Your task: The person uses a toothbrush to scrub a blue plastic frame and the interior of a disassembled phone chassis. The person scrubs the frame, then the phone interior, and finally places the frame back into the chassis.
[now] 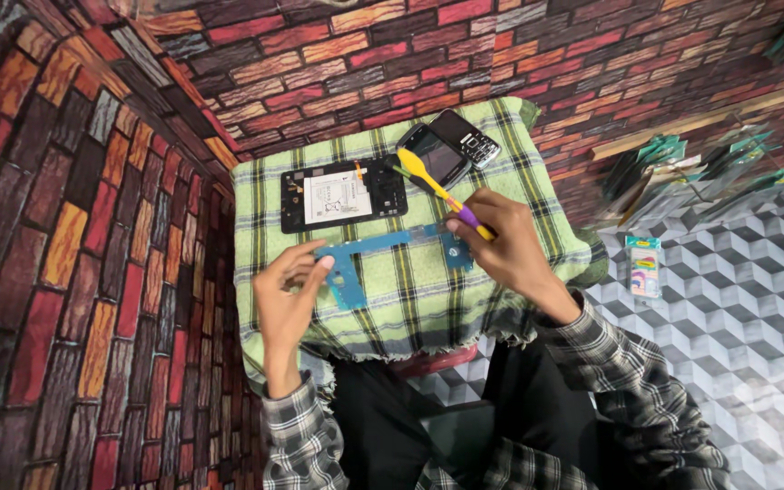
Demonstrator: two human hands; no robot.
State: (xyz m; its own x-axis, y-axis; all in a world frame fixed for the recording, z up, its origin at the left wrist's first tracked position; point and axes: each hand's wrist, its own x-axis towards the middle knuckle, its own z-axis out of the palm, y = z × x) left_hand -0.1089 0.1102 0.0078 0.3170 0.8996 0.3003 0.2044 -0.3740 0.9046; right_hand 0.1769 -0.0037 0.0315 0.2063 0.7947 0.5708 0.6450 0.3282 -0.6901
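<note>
We start at the right hand (507,249): fingers closed in a pen grip round the purple-and-yellow plastic pry tool (442,193), purple collar at the fingertips, yellow spatula blade pointing up and away towards the phones; the blade is off the board, over the cloth. Left hand (289,292): thumb and fingers pinched on the left end of the blue circuit board (383,247), the other fingers loosely curled.

Board sits mid-cloth, just below the opened black phone body (342,195), spanning between both hands; the right hand touches or covers its right end, we cannot tell which.

To do this well, in our judgement: we keep the left pinch on the board edges only, off the components; we keep the board flat and supported on the cloth; we bring the blade in shallow, not stabbing; the thin bar would likely flex or snap if levered mid-span, so we work near the supported ends.

How the board looks: blue, long thin bar with a wider leg dropping at the left and a small block at the right; roughly an angular bracket shape; fine detail too small to read.

Further out: the opened body shows a white-labelled battery; two more handsets (451,145) lie stacked at the far right corner of the green plaid cloth (410,299); a small packaged item (644,265) lies on the cube-pattern floor to the right.
</note>
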